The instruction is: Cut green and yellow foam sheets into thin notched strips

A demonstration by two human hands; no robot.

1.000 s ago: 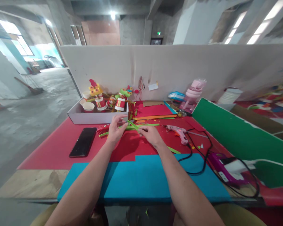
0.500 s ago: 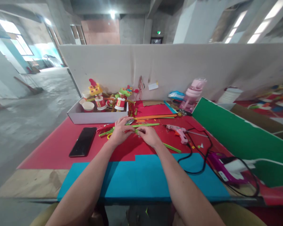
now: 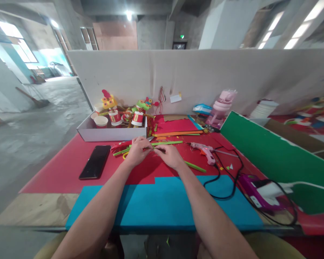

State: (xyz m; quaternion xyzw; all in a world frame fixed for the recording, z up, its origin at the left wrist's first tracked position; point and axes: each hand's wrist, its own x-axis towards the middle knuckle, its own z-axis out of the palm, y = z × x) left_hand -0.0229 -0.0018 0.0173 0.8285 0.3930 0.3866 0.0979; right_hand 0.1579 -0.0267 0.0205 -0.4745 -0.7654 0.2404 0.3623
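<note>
Green strip [image 3: 196, 166]: one length angles out from behind the right hand, its end resting right of those fingers; a dark sliver shows between the fingertips. Whether sliver and length join is hidden.

Left hand [image 3: 138, 151]: thumb and forefinger pinched on the sliver, knuckles up, wrist low. Right hand [image 3: 170, 155]: same tight pinch, facing the left, tips almost meeting. Both forearms reach in from the near edge, crossing the blue sheets [image 3: 162, 201].

Just left of the left fingers: scissors [image 3: 125, 155], one pair, yellow loop showing, middle blocked by the hand, blade emerging past its knuckles. Beside them, a red bundle [image 3: 121, 146] and some loose green pieces; exact count obscured. One more green piece [image 3: 169, 143] lies just beyond the right fingertips. Farther beyond: an orange strip [image 3: 178, 133], scraps.

Right of the fingers: one pink glue gun [image 3: 210, 157], nozzle toward them; black cable [image 3: 220, 198] loops nearer the body. Farther right: one purple power strip [image 3: 248, 183], one green board [image 3: 272, 162] walling off that side.

Left of the fingers: one phone [image 3: 95, 162], face up. Beyond the left hand: one white box [image 3: 112, 135] with cup figures, two heads standing clear, one yellow, one green. Far beyond, rightward: one pink bottle [image 3: 221, 108].
</note>
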